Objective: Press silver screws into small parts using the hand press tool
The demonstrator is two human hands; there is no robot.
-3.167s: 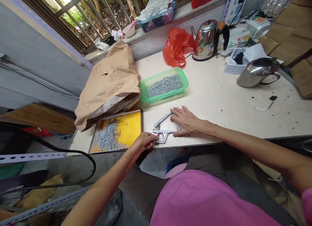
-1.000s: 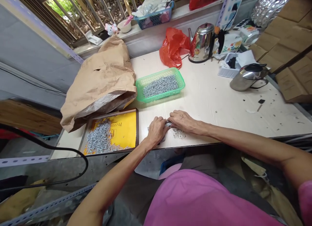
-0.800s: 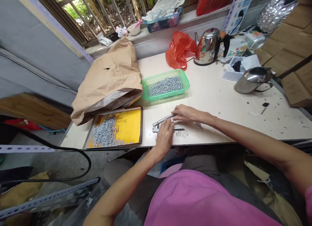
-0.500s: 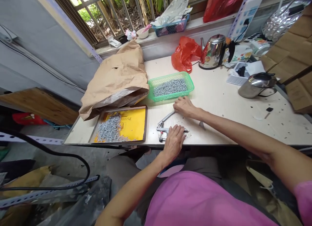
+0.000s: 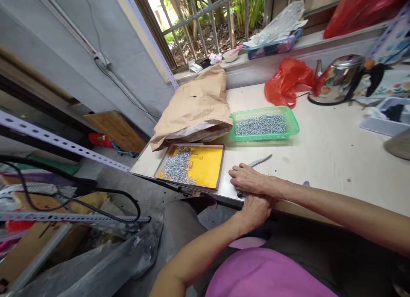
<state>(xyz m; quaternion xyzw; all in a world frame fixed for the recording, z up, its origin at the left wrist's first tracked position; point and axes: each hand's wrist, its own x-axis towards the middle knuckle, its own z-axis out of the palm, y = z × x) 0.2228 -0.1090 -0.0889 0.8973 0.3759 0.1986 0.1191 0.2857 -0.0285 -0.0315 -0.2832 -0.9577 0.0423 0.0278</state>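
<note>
While the right hand (image 5: 246,178) lies over the pliers (image 5: 262,160), just to the right of the tray (image 5: 209,168) on the counter (image 5: 320,149), its fingers are bent; how firmly its grip holds them I cannot tell. One grey handle sticks out past the knuckles, farther to the right of the tray, and a black end shows below the fingers, nearer the tray. The left hand (image 5: 256,210) is tucked under the right wrist at the counter's front edge, also right of the tray; its fingers are hidden, so its grip cannot be told. Small metal pieces (image 5: 176,166) lie heaped in the tray's left part. Behind the tray slumps a paper bag (image 5: 195,104), and behind it to the right stands a green basket (image 5: 295,127), also holding metal pieces.
</note>
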